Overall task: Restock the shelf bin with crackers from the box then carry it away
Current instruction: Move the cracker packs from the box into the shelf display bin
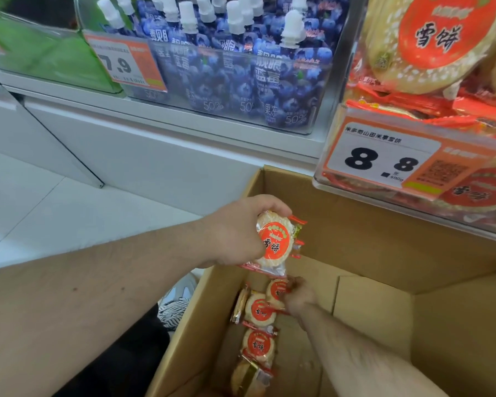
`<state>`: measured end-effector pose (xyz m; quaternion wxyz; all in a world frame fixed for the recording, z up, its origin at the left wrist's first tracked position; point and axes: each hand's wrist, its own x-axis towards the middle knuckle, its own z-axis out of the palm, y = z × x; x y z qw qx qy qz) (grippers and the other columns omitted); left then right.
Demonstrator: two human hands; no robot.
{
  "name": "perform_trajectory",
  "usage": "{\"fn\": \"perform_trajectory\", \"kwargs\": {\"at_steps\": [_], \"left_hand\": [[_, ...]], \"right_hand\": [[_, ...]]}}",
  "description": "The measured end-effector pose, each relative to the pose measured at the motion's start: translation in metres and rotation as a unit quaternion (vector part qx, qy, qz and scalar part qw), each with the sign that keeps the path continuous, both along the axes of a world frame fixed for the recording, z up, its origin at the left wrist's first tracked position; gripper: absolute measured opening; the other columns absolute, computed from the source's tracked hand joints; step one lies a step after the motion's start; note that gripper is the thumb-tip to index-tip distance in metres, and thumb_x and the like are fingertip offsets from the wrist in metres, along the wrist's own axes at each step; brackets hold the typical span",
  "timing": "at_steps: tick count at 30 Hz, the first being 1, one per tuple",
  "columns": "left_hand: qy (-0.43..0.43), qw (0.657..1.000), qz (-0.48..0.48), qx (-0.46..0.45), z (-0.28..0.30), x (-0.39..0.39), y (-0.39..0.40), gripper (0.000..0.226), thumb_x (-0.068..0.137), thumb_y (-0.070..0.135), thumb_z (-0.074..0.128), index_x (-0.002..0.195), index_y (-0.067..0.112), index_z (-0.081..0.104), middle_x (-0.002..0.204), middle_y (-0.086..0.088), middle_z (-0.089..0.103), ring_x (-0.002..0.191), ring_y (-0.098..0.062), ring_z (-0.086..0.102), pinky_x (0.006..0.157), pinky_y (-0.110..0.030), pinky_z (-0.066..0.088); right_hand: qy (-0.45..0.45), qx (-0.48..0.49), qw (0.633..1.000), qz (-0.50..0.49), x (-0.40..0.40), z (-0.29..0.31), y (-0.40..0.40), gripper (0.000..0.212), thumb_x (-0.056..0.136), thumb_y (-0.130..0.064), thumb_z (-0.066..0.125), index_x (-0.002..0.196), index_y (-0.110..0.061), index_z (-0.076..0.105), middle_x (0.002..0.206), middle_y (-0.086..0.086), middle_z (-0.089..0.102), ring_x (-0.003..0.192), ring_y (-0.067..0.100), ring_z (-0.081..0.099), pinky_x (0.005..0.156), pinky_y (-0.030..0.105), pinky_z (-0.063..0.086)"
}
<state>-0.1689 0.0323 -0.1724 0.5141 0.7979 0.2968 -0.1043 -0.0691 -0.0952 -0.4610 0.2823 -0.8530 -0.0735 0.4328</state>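
An open cardboard box (384, 242) stands on the floor below the shelf. Several round rice cracker packs (259, 310) with red labels lie along its left inner wall. My left hand (235, 233) grips a small stack of cracker packs (274, 243) above the box's left rim. My right hand (299, 295) reaches down into the box and pinches a cracker pack (277, 289) near the bottom. The clear shelf bin (413, 133) at the upper right holds many of the same cracker packs behind an 8.8 price tag.
A clear bin of blue blueberry jelly pouches (241, 70) with a 7.9 tag sits to the left of the cracker bin. A green bin (40, 53) is at far left. White shelf base and pale floor tiles lie below. A shoe (178, 302) shows beside the box.
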Motion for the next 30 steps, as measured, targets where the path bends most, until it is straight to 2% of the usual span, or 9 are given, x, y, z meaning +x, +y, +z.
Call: {"fn": "perform_trajectory", "kwargs": {"at_steps": [3,8,12,15,19,21,24,27,30], "left_hand": [[-0.012,1.000,-0.013,-0.022,0.006,0.001,-0.001,0.071,0.078,-0.012,0.067,0.121,0.042,0.051,0.121,0.008,0.055,0.104,-0.012,0.060,0.077,-0.035,0.061],[-0.041,0.997,-0.032,-0.058,0.023,0.002,-0.009,0.078,0.076,-0.018,0.065,0.124,0.043,0.049,0.121,0.008,0.056,0.108,-0.014,0.060,0.080,-0.032,0.060],[-0.074,0.994,-0.042,-0.071,0.037,0.006,-0.022,0.085,0.074,-0.019,0.064,0.126,0.047,0.049,0.124,0.006,0.058,0.108,-0.016,0.063,0.083,-0.037,0.059],[-0.105,0.989,-0.059,-0.081,0.050,0.011,-0.040,0.088,0.071,-0.019,0.065,0.120,0.053,0.051,0.125,0.005,0.060,0.105,-0.020,0.066,0.086,-0.050,0.056],[-0.172,0.976,-0.081,-0.109,0.072,0.017,-0.069,0.085,0.060,-0.009,0.066,0.119,0.052,0.057,0.129,0.006,0.059,0.097,-0.036,0.064,0.075,-0.048,0.050],[-0.201,0.965,-0.078,-0.149,0.085,0.019,-0.082,0.086,0.055,-0.008,0.062,0.122,0.046,0.058,0.123,-0.002,0.063,0.090,-0.030,0.060,0.071,-0.043,0.044],[-0.240,0.949,-0.062,-0.197,0.107,0.016,-0.097,0.083,0.054,-0.011,0.059,0.123,0.034,0.057,0.120,-0.010,0.063,0.089,-0.023,0.064,0.063,-0.034,0.051],[-0.291,0.933,-0.049,-0.205,0.122,0.017,-0.105,0.073,0.070,-0.016,0.072,0.127,0.028,0.056,0.120,-0.009,0.064,0.097,-0.019,0.069,0.074,-0.027,0.056],[-0.328,0.930,-0.038,-0.159,0.131,0.022,-0.112,0.070,0.081,-0.011,0.068,0.130,0.035,0.053,0.124,-0.010,0.061,0.107,-0.024,0.066,0.088,-0.039,0.057]], "right_hand": [[-0.022,0.031,0.999,0.000,0.021,0.031,-0.026,0.026,0.076,-0.005,0.062,0.088,-0.022,0.047,0.092,0.008,0.065,0.076,0.022,0.062,0.069,0.037,0.055],[-0.045,0.048,0.993,0.095,0.063,0.136,-0.087,0.056,0.073,-0.011,0.078,0.110,-0.024,0.038,0.100,0.004,0.064,0.089,0.019,0.066,0.075,0.036,0.057],[0.034,0.140,0.980,0.139,0.067,0.254,-0.130,0.037,0.076,0.007,0.075,0.106,-0.004,0.055,0.081,0.004,0.070,0.070,0.012,0.068,0.060,0.028,0.052],[0.081,0.244,0.961,0.098,0.058,0.318,-0.149,0.047,0.066,0.002,0.077,0.108,0.007,0.057,0.094,0.018,0.072,0.082,0.025,0.069,0.072,0.034,0.054],[0.124,0.355,0.926,0.026,0.040,0.358,-0.154,0.057,0.061,-0.008,0.080,0.114,0.001,0.060,0.110,0.024,0.069,0.094,0.031,0.069,0.079,0.035,0.056],[0.123,0.385,0.914,0.000,0.033,0.369,-0.152,0.057,0.063,-0.008,0.081,0.115,0.002,0.059,0.109,0.024,0.069,0.094,0.031,0.069,0.081,0.035,0.057],[0.081,0.407,0.909,-0.032,0.029,0.387,-0.149,0.053,0.068,-0.001,0.079,0.116,0.004,0.056,0.107,0.026,0.069,0.093,0.033,0.069,0.078,0.035,0.057],[0.019,0.414,0.908,-0.052,0.028,0.400,-0.148,0.053,0.064,-0.008,0.079,0.111,0.003,0.056,0.107,0.029,0.066,0.091,0.033,0.065,0.086,0.044,0.053],[-0.035,0.413,0.909,-0.055,0.030,0.409,-0.149,0.064,0.061,-0.016,0.089,0.115,-0.005,0.057,0.108,0.026,0.066,0.095,0.034,0.065,0.091,0.048,0.053]]}}
